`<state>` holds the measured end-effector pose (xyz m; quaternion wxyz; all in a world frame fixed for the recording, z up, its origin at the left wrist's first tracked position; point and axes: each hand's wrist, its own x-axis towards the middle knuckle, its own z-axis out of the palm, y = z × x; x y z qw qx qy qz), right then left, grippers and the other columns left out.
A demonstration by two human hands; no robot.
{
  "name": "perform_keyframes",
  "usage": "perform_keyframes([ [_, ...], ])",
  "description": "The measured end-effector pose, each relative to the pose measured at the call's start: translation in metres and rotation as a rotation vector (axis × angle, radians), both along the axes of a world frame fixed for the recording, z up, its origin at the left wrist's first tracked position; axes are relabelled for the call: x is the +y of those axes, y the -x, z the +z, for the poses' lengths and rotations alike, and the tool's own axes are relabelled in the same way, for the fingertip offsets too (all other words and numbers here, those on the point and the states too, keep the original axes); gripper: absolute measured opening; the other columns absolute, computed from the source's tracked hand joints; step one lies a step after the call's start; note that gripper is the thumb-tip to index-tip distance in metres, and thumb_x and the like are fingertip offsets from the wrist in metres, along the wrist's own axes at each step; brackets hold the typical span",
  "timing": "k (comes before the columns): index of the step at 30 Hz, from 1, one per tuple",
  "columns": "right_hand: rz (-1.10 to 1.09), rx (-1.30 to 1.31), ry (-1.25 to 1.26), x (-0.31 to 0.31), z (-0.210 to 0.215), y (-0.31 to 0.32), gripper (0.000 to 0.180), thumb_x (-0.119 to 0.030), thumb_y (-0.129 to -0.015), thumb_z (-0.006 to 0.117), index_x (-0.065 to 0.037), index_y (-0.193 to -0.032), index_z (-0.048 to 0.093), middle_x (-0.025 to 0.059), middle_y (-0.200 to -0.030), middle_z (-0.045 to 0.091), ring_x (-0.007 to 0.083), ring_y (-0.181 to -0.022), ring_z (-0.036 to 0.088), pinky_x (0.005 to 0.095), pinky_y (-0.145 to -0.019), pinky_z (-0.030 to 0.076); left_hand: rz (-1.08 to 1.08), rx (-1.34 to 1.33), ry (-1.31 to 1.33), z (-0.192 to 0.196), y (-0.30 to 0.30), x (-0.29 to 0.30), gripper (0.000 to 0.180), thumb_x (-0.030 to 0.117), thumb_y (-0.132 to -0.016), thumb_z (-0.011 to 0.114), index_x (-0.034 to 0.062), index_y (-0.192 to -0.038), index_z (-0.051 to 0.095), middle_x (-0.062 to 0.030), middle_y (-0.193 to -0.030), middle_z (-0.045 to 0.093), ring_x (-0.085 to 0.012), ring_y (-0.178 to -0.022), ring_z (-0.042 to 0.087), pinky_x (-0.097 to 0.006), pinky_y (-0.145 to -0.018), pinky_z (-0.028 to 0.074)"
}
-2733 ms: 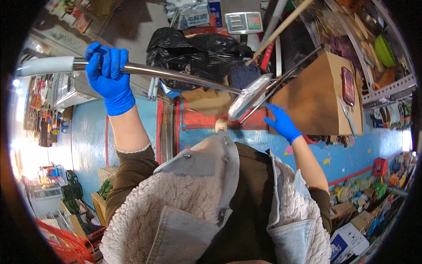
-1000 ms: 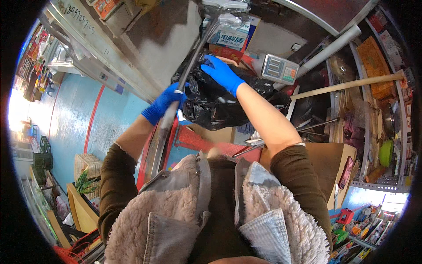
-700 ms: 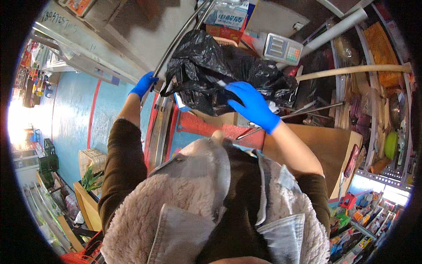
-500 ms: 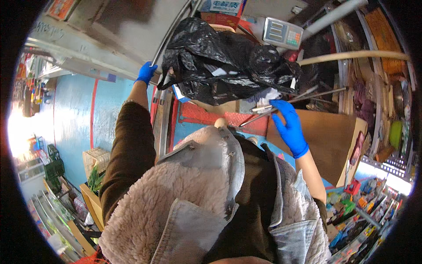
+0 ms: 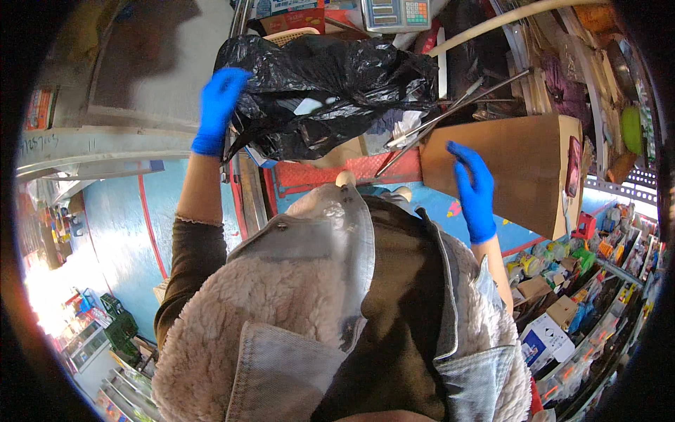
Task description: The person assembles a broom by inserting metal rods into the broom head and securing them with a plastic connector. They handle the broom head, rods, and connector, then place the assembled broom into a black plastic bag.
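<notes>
The left hand [image 5: 216, 109], in a blue glove, has its fingers closed on the upper left edge of the black plastic bag [image 5: 330, 91], which hangs crumpled above the red mat [image 5: 337, 172]. The right hand [image 5: 474, 190] is free beside the cardboard box [image 5: 513, 165], fingers spread apart. To handle the bag well, I judge the right hand should take the opposite edge so both hold it open and level

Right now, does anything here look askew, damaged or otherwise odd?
Nothing looks damaged or spilled. The crumpled black plastic bag sits slumped; the left hand in a blue glove touches its edge. Thin metal rods jut out aslant beside it. The gloved right hand is empty.
</notes>
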<state>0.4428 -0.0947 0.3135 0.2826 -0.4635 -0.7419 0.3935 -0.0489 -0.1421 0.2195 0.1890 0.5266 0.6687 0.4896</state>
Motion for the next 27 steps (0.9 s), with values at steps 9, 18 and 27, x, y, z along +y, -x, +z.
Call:
perform_keyframes([
  [9,0.787,-0.557,-0.287,0.051,-0.101,0.146,0.042,-0.038,-0.083,0.053,-0.013,-0.117,0.057,0.0133,-0.114,0.058,0.0318,-0.100,0.056,0.0435,-0.087,0.043,-1.624,0.305,0.802,-0.053,-0.162,0.024,0.019,0.014,-0.087,0.056,0.0049,-0.101,0.063,-0.0083,-0.097,0.065,-0.0188,-0.088,0.058,-0.034,-0.082,0.044],
  [18,0.467,-0.388,-0.528,0.064,-0.140,0.101,0.033,-0.037,-0.071,0.062,-0.015,-0.095,0.066,0.0135,-0.087,0.064,0.0335,-0.082,0.060,0.0454,-0.071,0.047,-0.688,0.738,0.386,-0.115,-0.169,0.080,0.035,0.021,-0.081,0.053,0.0074,-0.113,0.057,-0.0192,-0.116,0.055,-0.0332,-0.105,0.052,-0.043,-0.089,0.042],
  [27,0.338,0.071,-0.374,0.019,-0.062,0.046,0.032,-0.030,-0.080,0.059,-0.011,-0.107,0.060,0.0126,-0.099,0.061,0.0320,-0.091,0.058,0.0413,-0.077,0.047,-0.272,0.451,0.925,-0.146,-0.162,0.083,0.039,0.024,-0.088,0.045,0.0024,-0.120,0.051,-0.0237,-0.126,0.047,-0.0380,-0.111,0.048,-0.041,-0.093,0.040],
])
